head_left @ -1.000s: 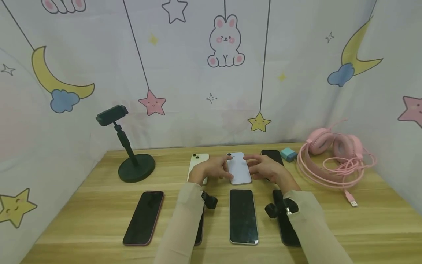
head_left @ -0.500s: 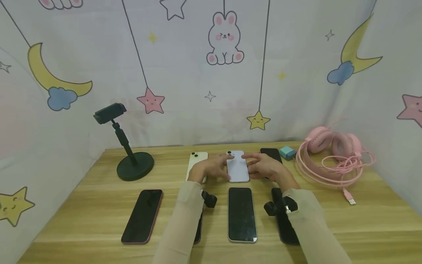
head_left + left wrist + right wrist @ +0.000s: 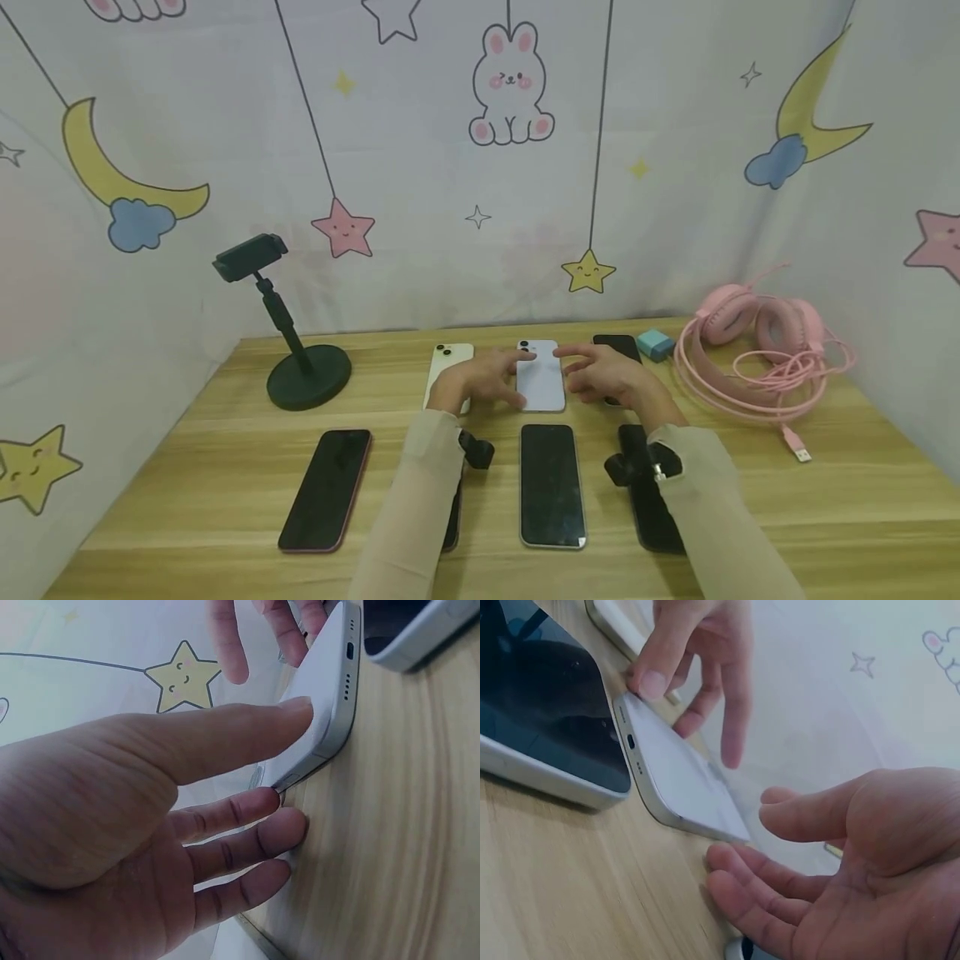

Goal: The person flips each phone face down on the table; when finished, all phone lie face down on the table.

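A white smartphone [image 3: 540,383] lies back up in the middle of the back row, its camera at the far left corner. My left hand [image 3: 489,377] is at its left side, fingers loosely extended. In the left wrist view the left thumb [image 3: 247,735] reaches over the phone's near corner, and the other fingers lie along its edge; whether they press on it I cannot tell. On the opposite side my right hand [image 3: 606,375] spreads around the right edge, holding nothing. It partly covers a dark smartphone [image 3: 618,343]. A cream smartphone [image 3: 448,360] sits partly behind the left hand.
Nearer me lie black-screened phones: one with a reddish edge [image 3: 326,492], a middle one [image 3: 552,487], and two partly under my forearms. A black phone stand [image 3: 303,375] is back left. Pink headphones [image 3: 757,333] with coiled cable and a blue charger block [image 3: 656,345] occupy the right.
The head view has shifted slightly. Both hands stay around the white smartphone, with the right hand's fingers a little farther from its edge; the phones have not visibly moved on the table.
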Demonstrator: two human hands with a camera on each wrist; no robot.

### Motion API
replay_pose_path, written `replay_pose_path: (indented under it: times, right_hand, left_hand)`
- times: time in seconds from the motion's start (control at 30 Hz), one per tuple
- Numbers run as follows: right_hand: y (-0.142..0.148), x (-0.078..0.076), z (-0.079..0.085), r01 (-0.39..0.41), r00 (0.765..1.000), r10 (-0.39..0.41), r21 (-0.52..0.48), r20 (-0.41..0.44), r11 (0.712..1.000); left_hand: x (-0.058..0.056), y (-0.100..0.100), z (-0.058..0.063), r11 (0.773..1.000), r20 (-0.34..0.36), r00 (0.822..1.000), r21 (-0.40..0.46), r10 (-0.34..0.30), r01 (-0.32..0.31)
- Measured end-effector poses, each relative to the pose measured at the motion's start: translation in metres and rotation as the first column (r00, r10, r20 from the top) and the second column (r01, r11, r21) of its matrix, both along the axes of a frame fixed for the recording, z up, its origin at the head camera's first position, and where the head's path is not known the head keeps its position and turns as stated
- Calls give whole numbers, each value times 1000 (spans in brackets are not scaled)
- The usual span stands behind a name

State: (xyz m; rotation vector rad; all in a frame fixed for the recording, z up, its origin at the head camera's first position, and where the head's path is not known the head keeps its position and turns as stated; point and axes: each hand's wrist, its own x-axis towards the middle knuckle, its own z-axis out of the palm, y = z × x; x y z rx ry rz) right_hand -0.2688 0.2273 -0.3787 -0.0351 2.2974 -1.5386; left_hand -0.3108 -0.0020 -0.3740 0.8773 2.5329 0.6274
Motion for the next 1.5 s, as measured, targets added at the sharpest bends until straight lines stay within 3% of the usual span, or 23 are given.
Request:
replay_pose_path:
  times: [0.5, 0.67, 0.87, 1.2, 1.5]
  right_hand:
    - [20, 0, 1, 3, 999, -3, 1, -52, 1000]
    - [36, 2, 1, 21, 995, -17, 39, -97, 999]
    - [51, 4, 1, 32, 995, -25, 80, -93, 996]
    - [70, 8, 8, 67, 994, -58, 106, -89, 992]
    - [82, 11, 8, 104, 990, -99, 54, -98, 993]
  left_hand:
    - [0, 8, 5, 1000, 11, 1000, -5, -24, 24]
    - [2, 20, 6, 998, -4, 998, -24, -58, 58]
    - [4, 29, 5, 996, 30, 996, -3, -84, 84]
    - [3, 56, 2, 985, 4, 986, 36, -167, 167]
    - [5, 79, -2, 982, -15, 985, 76, -172, 173]
